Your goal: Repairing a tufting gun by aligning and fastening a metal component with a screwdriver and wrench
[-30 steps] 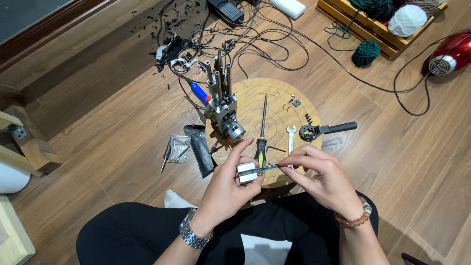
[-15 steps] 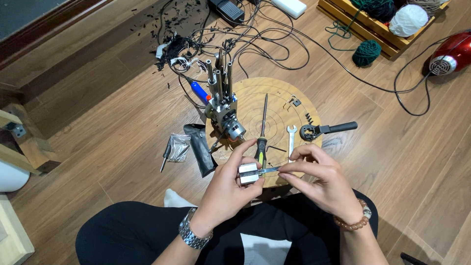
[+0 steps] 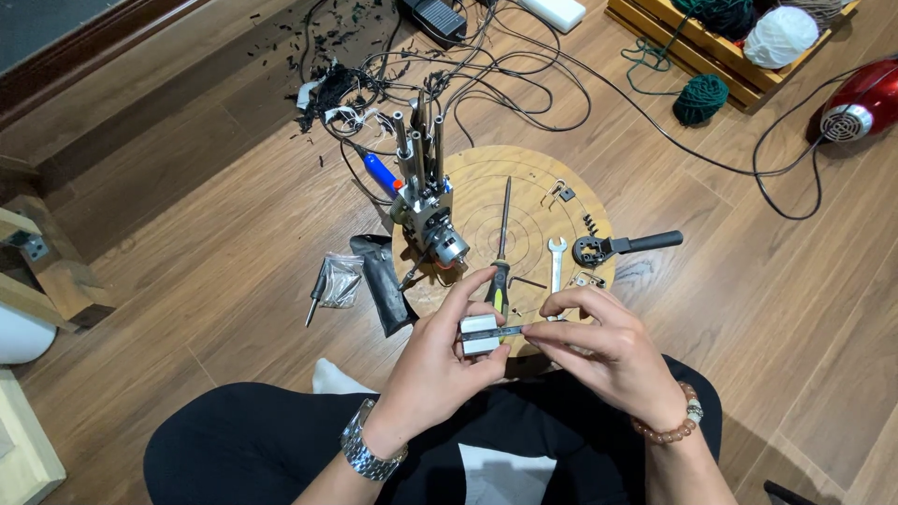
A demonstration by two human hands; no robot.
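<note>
My left hand [image 3: 440, 360] grips a small silver metal block [image 3: 479, 334] over the near edge of a round wooden board [image 3: 524, 182]. My right hand [image 3: 608, 346] pinches a thin metal rod [image 3: 505, 330] that pokes sideways into the block. Just beyond my fingers on the board lie a long screwdriver with a black and green handle [image 3: 502, 234], a small open-end wrench [image 3: 556, 262] and a black-handled ratchet tool [image 3: 622, 247]. A metal assembly with several upright tubes [image 3: 426, 192] stands at the board's left edge.
A black pouch [image 3: 383, 281] and a clear bag of small parts [image 3: 339, 279] lie left of the board. Tangled black cables [image 3: 486, 65] run behind it. Further back sit a green yarn ball [image 3: 702, 98], a wooden crate [image 3: 692, 51] and a red appliance [image 3: 856, 103].
My fingers shifted slightly on the rod and block; both hands stay in the same place over the board's near edge.
</note>
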